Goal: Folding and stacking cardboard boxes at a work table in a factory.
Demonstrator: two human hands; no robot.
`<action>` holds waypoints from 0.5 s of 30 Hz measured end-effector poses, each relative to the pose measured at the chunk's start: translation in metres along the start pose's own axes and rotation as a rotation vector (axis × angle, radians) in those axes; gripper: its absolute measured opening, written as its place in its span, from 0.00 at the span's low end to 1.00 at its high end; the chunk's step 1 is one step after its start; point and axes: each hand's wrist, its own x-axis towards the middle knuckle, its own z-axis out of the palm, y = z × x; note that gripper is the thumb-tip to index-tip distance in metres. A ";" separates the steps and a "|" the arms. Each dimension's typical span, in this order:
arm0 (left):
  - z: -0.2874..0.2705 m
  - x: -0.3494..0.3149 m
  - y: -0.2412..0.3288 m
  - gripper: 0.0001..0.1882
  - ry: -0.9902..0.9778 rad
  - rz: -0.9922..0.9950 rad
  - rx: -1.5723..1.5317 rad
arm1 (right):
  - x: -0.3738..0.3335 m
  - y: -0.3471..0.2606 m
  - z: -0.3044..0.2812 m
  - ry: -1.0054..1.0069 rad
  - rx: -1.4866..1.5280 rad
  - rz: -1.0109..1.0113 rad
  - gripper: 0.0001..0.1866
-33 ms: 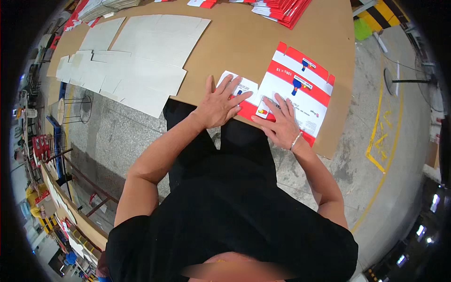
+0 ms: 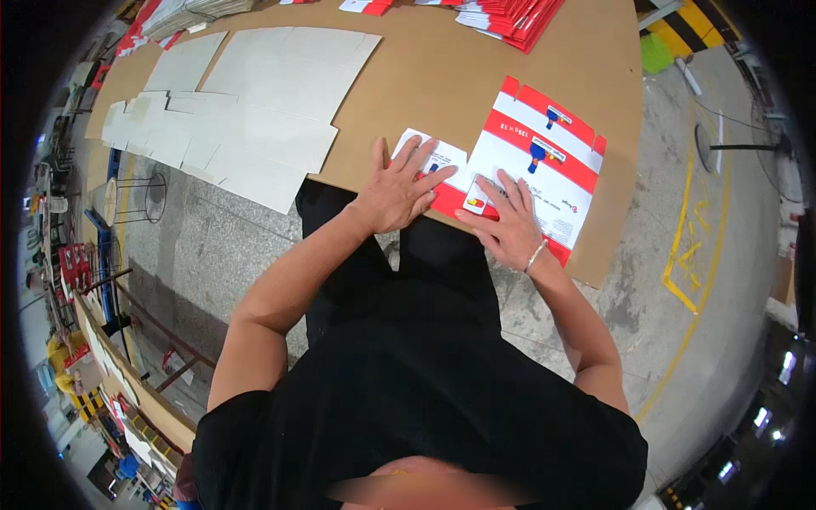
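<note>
A flat red-and-white printed carton blank (image 2: 557, 174) lies near the front edge of the cardboard-topped table, right of the middle. Its narrower left panel (image 2: 455, 160) sits under my left hand (image 2: 393, 194), whose fingers are spread flat and point away from me. My right hand (image 2: 508, 223) rests on the lower middle of the wider panel, fingers extended and apart, with a light bracelet at the wrist. Neither hand grips anything; both touch the printed board from above. The two hands partly cover where the panels meet.
Plain whitish carton blanks (image 2: 255, 93) are spread over the table's left side. A stack of red-and-white folded cartons (image 2: 514, 21) lies at the far edge. Brown cardboard (image 2: 408, 68) covers the tabletop. A stool (image 2: 140, 197) stands on the floor at left.
</note>
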 end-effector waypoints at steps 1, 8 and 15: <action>0.001 0.000 0.001 0.29 -0.001 0.001 0.001 | 0.000 0.001 0.002 0.002 0.001 0.001 0.21; -0.001 0.002 0.006 0.32 0.045 -0.010 -0.002 | 0.000 -0.002 0.009 0.063 -0.043 0.041 0.26; 0.000 0.006 0.009 0.34 0.058 -0.015 0.020 | 0.001 -0.005 0.012 0.051 -0.068 0.081 0.28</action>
